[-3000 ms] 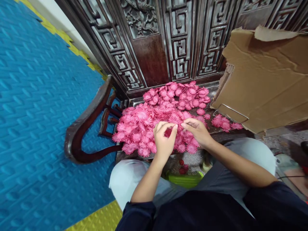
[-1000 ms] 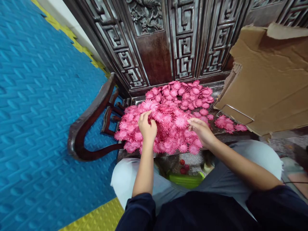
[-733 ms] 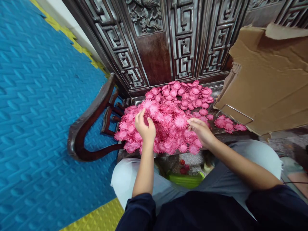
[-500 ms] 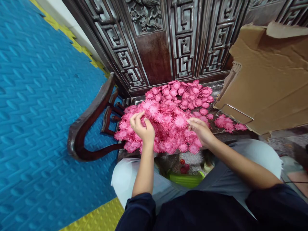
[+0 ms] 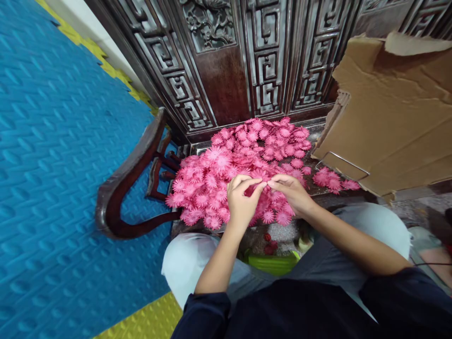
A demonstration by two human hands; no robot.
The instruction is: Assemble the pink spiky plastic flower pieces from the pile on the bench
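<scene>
A heap of pink artificial flower heads (image 5: 201, 188) covers the wooden bench seat before me. Over its front part my left hand (image 5: 243, 195) and my right hand (image 5: 291, 190) meet, fingertips almost touching. Both pinch one pink flower (image 5: 260, 175), whose petals show just behind the fingertips. The left thumb and forefinger are closed at its near edge. From the right side, the right thumb and forefinger grip the same edge. What lies exactly between the fingertips is too small to make out.
A curved wooden armrest (image 5: 123, 188) bounds the heap at the left, a carved wooden backrest (image 5: 229, 89) behind. Cardboard (image 5: 391, 113) with a metal wire handle (image 5: 342, 162) leans at the right, near a few flower heads (image 5: 328, 180). Below, between my knees, sits a green container (image 5: 270, 264).
My left hand has moved right, from loosely open above the heap to a pinch on the flower beside my right fingertips. The right hand has shifted slightly left, still gripping.
</scene>
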